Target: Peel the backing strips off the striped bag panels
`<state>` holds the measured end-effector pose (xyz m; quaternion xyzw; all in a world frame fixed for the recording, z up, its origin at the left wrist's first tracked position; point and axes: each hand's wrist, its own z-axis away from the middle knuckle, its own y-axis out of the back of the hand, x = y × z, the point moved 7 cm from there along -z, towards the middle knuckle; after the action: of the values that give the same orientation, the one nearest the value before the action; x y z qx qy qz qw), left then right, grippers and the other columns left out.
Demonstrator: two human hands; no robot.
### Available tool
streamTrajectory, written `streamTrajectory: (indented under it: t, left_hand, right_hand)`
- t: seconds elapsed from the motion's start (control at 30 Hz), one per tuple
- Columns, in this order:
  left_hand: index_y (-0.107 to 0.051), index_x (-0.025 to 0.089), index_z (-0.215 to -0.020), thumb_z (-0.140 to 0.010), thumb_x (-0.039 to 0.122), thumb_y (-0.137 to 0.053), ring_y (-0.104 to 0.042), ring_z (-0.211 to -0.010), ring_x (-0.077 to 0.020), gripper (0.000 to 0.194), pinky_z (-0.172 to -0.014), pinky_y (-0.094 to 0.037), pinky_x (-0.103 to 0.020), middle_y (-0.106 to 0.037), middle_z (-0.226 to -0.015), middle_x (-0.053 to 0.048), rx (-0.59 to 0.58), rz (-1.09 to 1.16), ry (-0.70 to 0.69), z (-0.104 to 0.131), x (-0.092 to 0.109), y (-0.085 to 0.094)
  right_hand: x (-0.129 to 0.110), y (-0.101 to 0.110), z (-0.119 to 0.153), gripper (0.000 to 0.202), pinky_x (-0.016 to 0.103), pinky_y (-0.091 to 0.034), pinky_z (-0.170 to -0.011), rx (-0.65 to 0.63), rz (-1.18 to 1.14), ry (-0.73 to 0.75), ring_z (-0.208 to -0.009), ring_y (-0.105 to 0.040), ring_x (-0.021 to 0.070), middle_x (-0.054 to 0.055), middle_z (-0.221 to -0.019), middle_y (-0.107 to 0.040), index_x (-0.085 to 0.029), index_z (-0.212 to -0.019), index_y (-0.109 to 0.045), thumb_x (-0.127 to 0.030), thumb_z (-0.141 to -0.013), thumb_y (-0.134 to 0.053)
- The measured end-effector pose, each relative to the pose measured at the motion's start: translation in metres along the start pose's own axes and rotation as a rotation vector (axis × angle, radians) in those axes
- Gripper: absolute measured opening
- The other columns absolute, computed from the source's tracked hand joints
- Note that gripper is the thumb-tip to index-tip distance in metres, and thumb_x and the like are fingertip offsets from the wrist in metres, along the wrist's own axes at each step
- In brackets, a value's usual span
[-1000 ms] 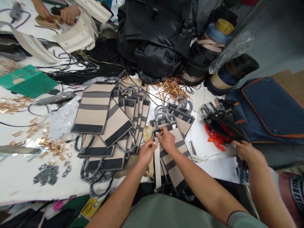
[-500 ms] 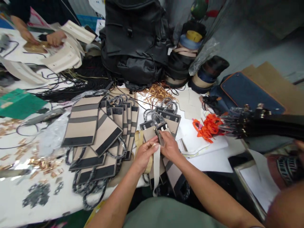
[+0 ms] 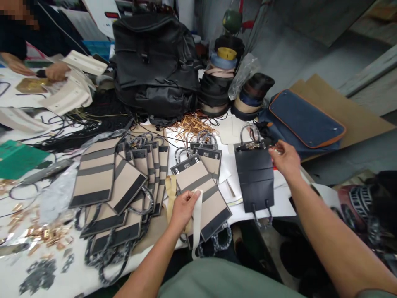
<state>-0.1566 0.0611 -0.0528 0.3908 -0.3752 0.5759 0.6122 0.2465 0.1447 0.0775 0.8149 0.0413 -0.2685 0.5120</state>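
My left hand (image 3: 185, 207) pinches the top of a pale tape strip (image 3: 197, 229) that hangs toward my lap. Beneath it lies a beige and dark striped panel (image 3: 201, 186) with plastic-wrapped handles. At the right, my right hand (image 3: 284, 159) has its fingers closed at the top right corner of a black panel (image 3: 254, 178), which has wrapped handles at both ends; whatever small thing those fingers hold is too small to name. A yellowish tape (image 3: 170, 194) lies left of the striped panel. More striped panels (image 3: 93, 174) are piled at the left.
A black backpack (image 3: 155, 66) stands behind, beside stacked tape rolls (image 3: 220, 82). At the right back lies a blue bag (image 3: 307, 118). Gold metal pieces (image 3: 46, 234) and a green box (image 3: 20, 159) are at the left. Another person's hand (image 3: 57, 71) works at the far left.
My right hand has moved away from my left, out to the right. The black panel now lies in view beside it, where orange wrapping showed before. The camera view has shifted right.
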Motion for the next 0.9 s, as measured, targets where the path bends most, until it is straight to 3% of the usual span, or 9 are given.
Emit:
streamTrajectory:
  t: [0.07,0.17,0.23,0.37,0.47,0.53,0.6,0.73,0.9]
  left_hand:
    - [-0.052,0.017,-0.056,-0.071,0.064,-0.068,-0.037,-0.052,-0.0089,0.052,-0.052,-0.030,-0.021,-0.043,-0.053,0.005,0.043,0.019,0.026,-0.002,-0.002,-0.003]
    - [-0.050,0.017,-0.056,-0.073,0.065,-0.066,-0.036,-0.049,-0.0083,0.053,-0.050,-0.028,-0.021,-0.042,-0.051,0.006,0.090,0.051,0.068,-0.006,-0.007,-0.007]
    - [-0.053,0.017,-0.058,-0.076,0.065,-0.063,-0.042,-0.050,-0.0095,0.052,-0.050,-0.031,-0.022,-0.048,-0.051,0.004,0.096,0.049,0.072,-0.007,-0.009,-0.008]
    - [-0.068,0.016,-0.082,-0.079,0.054,-0.065,-0.062,-0.071,-0.0165,0.039,-0.066,-0.047,-0.026,-0.070,-0.078,-0.004,0.082,0.016,-0.041,-0.006,-0.003,-0.001]
    - [-0.068,0.018,-0.108,-0.075,0.038,-0.072,-0.067,-0.095,-0.0201,0.038,-0.087,-0.049,-0.031,-0.073,-0.107,-0.007,0.032,-0.013,-0.151,-0.005,0.004,0.003]
    - [-0.068,0.018,-0.108,-0.077,0.033,-0.070,-0.068,-0.093,-0.0201,0.034,-0.087,-0.050,-0.031,-0.074,-0.105,-0.007,0.008,-0.064,-0.172,-0.005,0.006,0.005]
    - [-0.070,0.018,-0.098,-0.081,0.034,-0.066,-0.068,-0.084,-0.0189,0.024,-0.079,-0.050,-0.030,-0.075,-0.093,-0.005,0.021,-0.151,-0.178,-0.005,0.007,0.008]
    - [-0.068,0.019,-0.081,-0.083,0.034,-0.063,-0.064,-0.071,-0.0162,0.016,-0.068,-0.046,-0.026,-0.072,-0.078,-0.001,0.036,-0.353,-0.231,-0.008,0.011,0.013]
    - [-0.066,0.021,-0.081,-0.087,0.031,-0.058,-0.062,-0.069,-0.0150,0.014,-0.065,-0.040,-0.025,-0.069,-0.076,0.000,0.015,-0.555,-0.323,-0.013,0.015,0.017]
  right_hand:
    - [-0.031,-0.039,0.034,0.053,0.039,-0.052,-0.086,-0.223,-0.275,-0.016,-0.090,-0.065,0.0222,0.013,-0.111,-0.068,-0.016,-0.123,-0.064,-0.043,-0.078,-0.068]
    - [-0.108,-0.119,0.124,0.058,0.033,-0.054,-0.075,-0.869,-0.714,-0.039,-0.080,-0.065,0.0179,0.009,-0.104,-0.069,-0.019,-0.126,-0.062,-0.042,-0.074,-0.074]
    - [-0.142,-0.149,0.167,0.051,0.031,-0.054,-0.073,-1.035,-0.864,-0.103,-0.076,-0.064,0.0159,0.006,-0.095,-0.069,-0.018,-0.118,-0.066,-0.037,-0.072,-0.075]
    - [-0.154,-0.172,0.186,0.035,0.028,-0.051,-0.070,-1.001,-0.907,-0.195,-0.072,-0.061,0.0134,0.003,-0.086,-0.068,-0.018,-0.104,-0.069,-0.032,-0.072,-0.074]
    - [-0.150,-0.172,0.178,0.033,0.028,-0.051,-0.071,-0.985,-0.857,-0.161,-0.074,-0.062,0.0138,0.002,-0.087,-0.068,-0.019,-0.104,-0.069,-0.029,-0.073,-0.073]
    - [-0.152,-0.171,0.175,0.028,0.027,-0.050,-0.070,-1.011,-0.794,-0.103,-0.073,-0.062,0.0144,0.002,-0.085,-0.069,-0.018,-0.101,-0.070,-0.029,-0.075,-0.071]
    - [-0.159,-0.168,0.171,0.019,0.026,-0.048,-0.067,-1.016,-0.697,0.006,-0.071,-0.062,0.0142,0.002,-0.082,-0.069,-0.018,-0.094,-0.071,-0.029,-0.078,-0.068]
    - [-0.189,-0.154,0.161,0.007,0.024,-0.043,-0.068,-0.957,-0.440,0.398,-0.075,-0.060,0.0135,0.001,-0.084,-0.068,-0.020,-0.083,-0.070,-0.024,-0.080,-0.066]
    - [-0.217,-0.151,0.158,0.010,0.026,-0.036,-0.068,-0.952,-0.085,0.717,-0.074,-0.059,0.0149,0.001,-0.083,-0.069,-0.022,-0.082,-0.069,-0.025,-0.083,-0.060]
